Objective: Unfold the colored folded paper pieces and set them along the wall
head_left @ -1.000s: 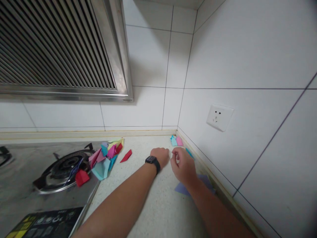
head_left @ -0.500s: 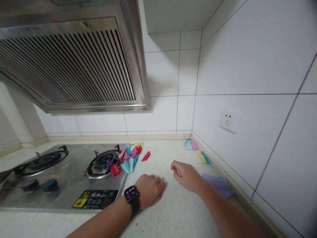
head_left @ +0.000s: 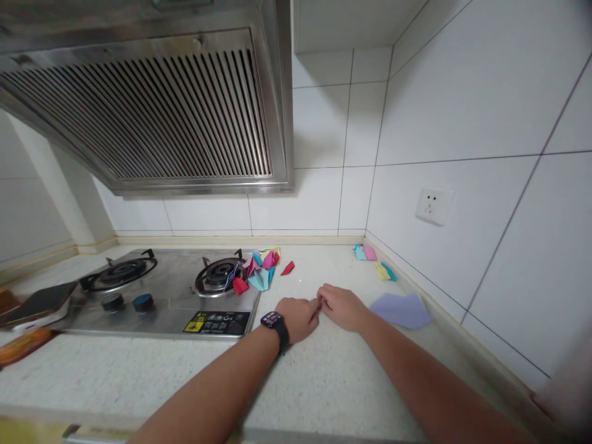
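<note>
My left hand (head_left: pixel 298 314), with a black watch on its wrist, rests on the speckled countertop (head_left: pixel 324 382) with its fingers curled closed. My right hand (head_left: pixel 340 305) lies just to its right, fingers bent, the two hands touching at the fingertips. Whether anything is pinched between them is too small to see. A pale purple sheet of paper (head_left: pixel 400 309) lies flat to the right of my right hand. A heap of folded coloured papers (head_left: pixel 261 271) sits at the stove's right edge, with a red folded piece (head_left: pixel 287 268) beside it.
A steel gas stove (head_left: pixel 152 290) with two burners fills the left side, under a range hood (head_left: pixel 152 105). Small folded papers, blue and pink (head_left: pixel 365 252) and yellow and teal (head_left: pixel 383 271), lie along the right tiled wall. A wall socket (head_left: pixel 433 205) is above them.
Both hands drew back from the corner toward me; the left swung back and then met the right again. The view widened to show the whole stove.
</note>
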Demonstrator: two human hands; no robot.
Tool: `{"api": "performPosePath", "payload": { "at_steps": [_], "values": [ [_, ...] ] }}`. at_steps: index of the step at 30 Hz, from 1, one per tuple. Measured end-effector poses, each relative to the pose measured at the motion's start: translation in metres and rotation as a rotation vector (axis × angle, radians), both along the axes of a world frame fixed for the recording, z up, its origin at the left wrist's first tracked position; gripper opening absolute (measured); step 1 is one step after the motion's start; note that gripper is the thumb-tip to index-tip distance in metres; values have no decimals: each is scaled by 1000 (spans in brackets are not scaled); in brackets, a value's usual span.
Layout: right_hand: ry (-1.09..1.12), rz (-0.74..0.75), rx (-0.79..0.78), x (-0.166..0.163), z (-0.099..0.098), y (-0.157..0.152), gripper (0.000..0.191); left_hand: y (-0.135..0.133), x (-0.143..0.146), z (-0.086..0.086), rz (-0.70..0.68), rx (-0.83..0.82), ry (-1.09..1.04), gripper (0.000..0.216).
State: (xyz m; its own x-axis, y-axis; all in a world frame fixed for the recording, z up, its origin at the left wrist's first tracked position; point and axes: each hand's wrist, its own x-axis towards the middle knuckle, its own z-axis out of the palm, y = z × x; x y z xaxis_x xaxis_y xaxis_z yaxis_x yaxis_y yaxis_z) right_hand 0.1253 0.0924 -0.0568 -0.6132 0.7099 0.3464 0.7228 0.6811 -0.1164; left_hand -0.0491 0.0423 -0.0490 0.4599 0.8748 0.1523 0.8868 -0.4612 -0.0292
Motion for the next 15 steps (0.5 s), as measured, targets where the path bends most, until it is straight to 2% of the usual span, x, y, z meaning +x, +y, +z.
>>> {"api": "performPosePath", "payload": {
  "at_steps": [7,15],
  "values": [
    [-6,-2,1,-1,-5,1,13,1,-5,2,-16,-40,-23,35],
    [79,7,-50,2,-8,9,15,8,-16,1,-124,-26,-18,37]
  ]
}}
